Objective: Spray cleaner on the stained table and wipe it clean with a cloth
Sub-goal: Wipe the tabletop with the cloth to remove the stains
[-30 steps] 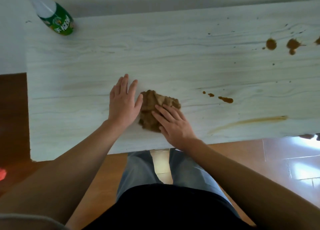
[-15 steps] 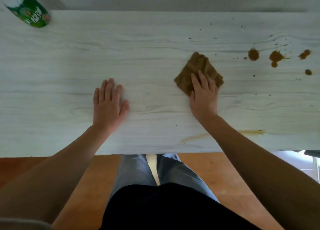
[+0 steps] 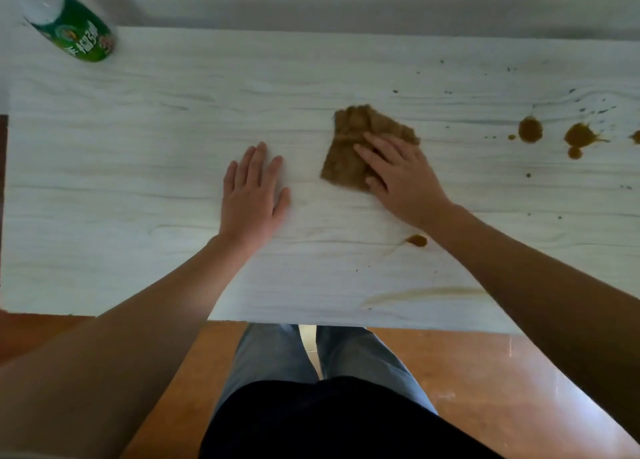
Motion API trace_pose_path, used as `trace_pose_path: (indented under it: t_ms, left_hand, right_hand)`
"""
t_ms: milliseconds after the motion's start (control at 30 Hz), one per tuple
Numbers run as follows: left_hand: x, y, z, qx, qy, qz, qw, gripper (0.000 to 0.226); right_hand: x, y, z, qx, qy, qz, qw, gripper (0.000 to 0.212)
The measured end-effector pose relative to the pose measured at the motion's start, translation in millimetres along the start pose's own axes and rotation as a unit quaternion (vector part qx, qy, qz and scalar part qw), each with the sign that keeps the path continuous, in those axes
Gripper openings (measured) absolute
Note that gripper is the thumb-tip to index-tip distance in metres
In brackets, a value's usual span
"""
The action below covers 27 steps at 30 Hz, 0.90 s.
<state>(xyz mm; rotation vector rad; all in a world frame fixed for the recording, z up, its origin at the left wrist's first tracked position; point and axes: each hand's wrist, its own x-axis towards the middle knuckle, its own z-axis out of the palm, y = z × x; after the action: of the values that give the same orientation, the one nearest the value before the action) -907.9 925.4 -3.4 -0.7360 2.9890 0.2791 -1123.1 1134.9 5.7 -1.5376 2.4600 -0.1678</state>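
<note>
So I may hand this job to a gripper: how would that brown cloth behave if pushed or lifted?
The brown cloth looks crumpled and soft, so probably floppy, sagging when lifted. Under the flat right hand it likely bunches rather than sliding cleanly.

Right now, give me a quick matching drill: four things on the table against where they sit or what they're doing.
Things:
1. spray bottle
2. cloth
3. left hand
4. round brown stains

States:
A. flat on bare table
B. far right, not yet wiped
C. far left corner
D. pressed under the right hand

Pairs: 1-C, 2-D, 3-A, 4-B
</note>
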Motion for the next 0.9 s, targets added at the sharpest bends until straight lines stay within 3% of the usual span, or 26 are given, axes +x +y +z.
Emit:
trace_pose_path:
  t_ms: [167,233,400,533,600,733,900]
  left_hand:
    - [-2,-1,2,0.003,0.008,0.008,1.0,0.06]
    - [-2,0,2,0.004,0.01,0.009,1.0,0.06]
    - [-4,-1,5,0.0,0.008,0.009,1.0,0.061]
    - [-3,-2,6,-0.006,0.015,0.011,1.0,0.061]
    - [-3,-3,7,-0.009,0.024,0.013,1.0,0.061]
    - [-3,0,5,-0.012,0.028,0.009,0.999,0.06]
    - [-3,3,5,-0.004,0.02,0.006,1.0,0.06]
  right_hand:
    - [64,-14,-12,0.051,0.031,0.214,0.975,0.055]
    - [65,-40,-8,0.064,0.031,0.231,0.97,0.057]
    - [15,-65,9,0.041,0.02,0.037,0.998,0.055]
    - [3,-12,1,0.002,-0.021,-0.084,0.996,0.051]
    - [24,27,-7,-0.01,-0.005,-0.032,0.999,0.053]
    - [79,77,-34,0.026,0.022,0.159,0.987,0.053]
    - [102,48,-32,0.048,0.029,0.259,0.964,0.055]
